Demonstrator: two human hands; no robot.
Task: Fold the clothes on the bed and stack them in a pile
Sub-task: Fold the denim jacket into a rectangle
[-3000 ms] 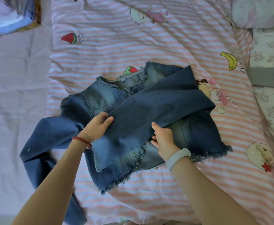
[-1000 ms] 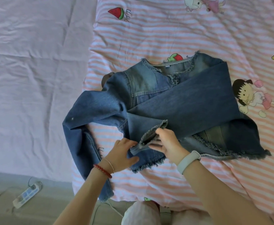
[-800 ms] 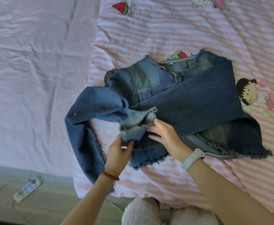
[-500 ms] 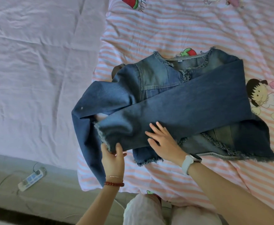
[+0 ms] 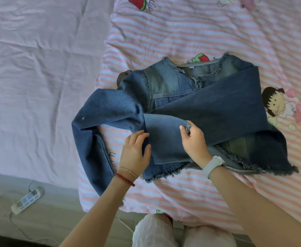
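A blue denim jacket (image 5: 165, 82) with frayed hems lies front-up on the striped quilt. Its right sleeve (image 5: 217, 104) is folded across the chest, with the cuff end doubled back on itself. My right hand (image 5: 193, 139) pinches the frayed cuff on top of that fold. My left hand (image 5: 135, 152) lies flat with straight fingers on the left edge of the folded sleeve. The other sleeve (image 5: 96, 125) hangs out to the left and bends down toward the bed's edge.
The pink-and-white striped quilt (image 5: 199, 32) with cartoon prints covers the right of the bed; a plain lilac sheet (image 5: 30, 77) covers the left. A power strip (image 5: 27, 199) with its cord lies on the floor below the bed edge. My knees (image 5: 173, 232) show at bottom.
The cuff end of the crossed sleeve, stretched out leftward half a second ago, is now folded back to the right. My right hand went from flat on the sleeve to pinching the cuff; my left hand released it.
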